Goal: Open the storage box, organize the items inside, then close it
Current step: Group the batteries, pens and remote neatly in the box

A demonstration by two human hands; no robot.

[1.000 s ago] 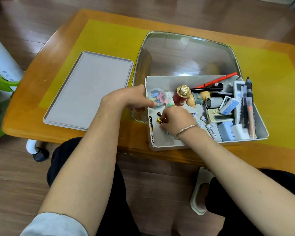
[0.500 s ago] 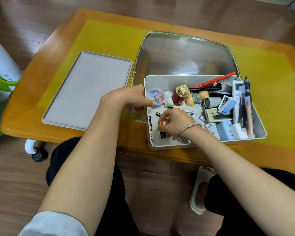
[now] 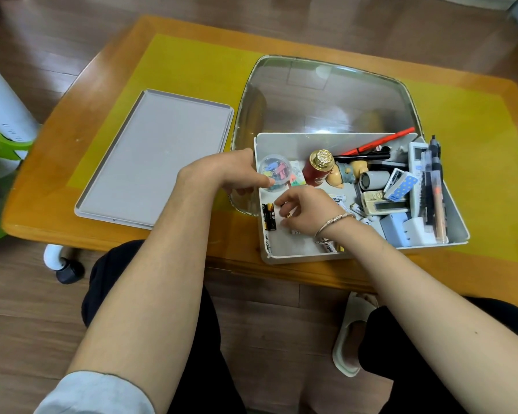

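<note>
Setting: wood floor; a low wooden tabletop (image 3: 72,186) with a yellow mat, seen from above by a seated person.
Storage box: the grey storage box (image 3: 458,231) sits at the near edge of the tabletop, open, partly over a clear tray (image 3: 326,94).
Lid: the lid (image 3: 156,156) lies flat to the left of the box, apart from it.
Contents: clip tub (image 3: 274,171) in the far-left corner, a red bottle (image 3: 317,170) beside it, pens (image 3: 431,186) and a remote along the right wall, loose batteries (image 3: 269,216) on the near-left floor.
Left hand: the left hand (image 3: 228,171) grasps the box's left wall, thumb inside next to the clip tub, steadying it.
Right hand: the right hand (image 3: 307,210) is down among the batteries with fingers curled; whether it pinches one I cannot tell, as the fingertips are hidden.
Step in hand: sorting, apparently lining the batteries up against the left wall.
Next move: likely gather the white batteries lying under the wrist and lay them parallel to the black one; small round cells will roll, so each needs a firm pinch and a flat set-down. The lid goes on afterwards.
</note>
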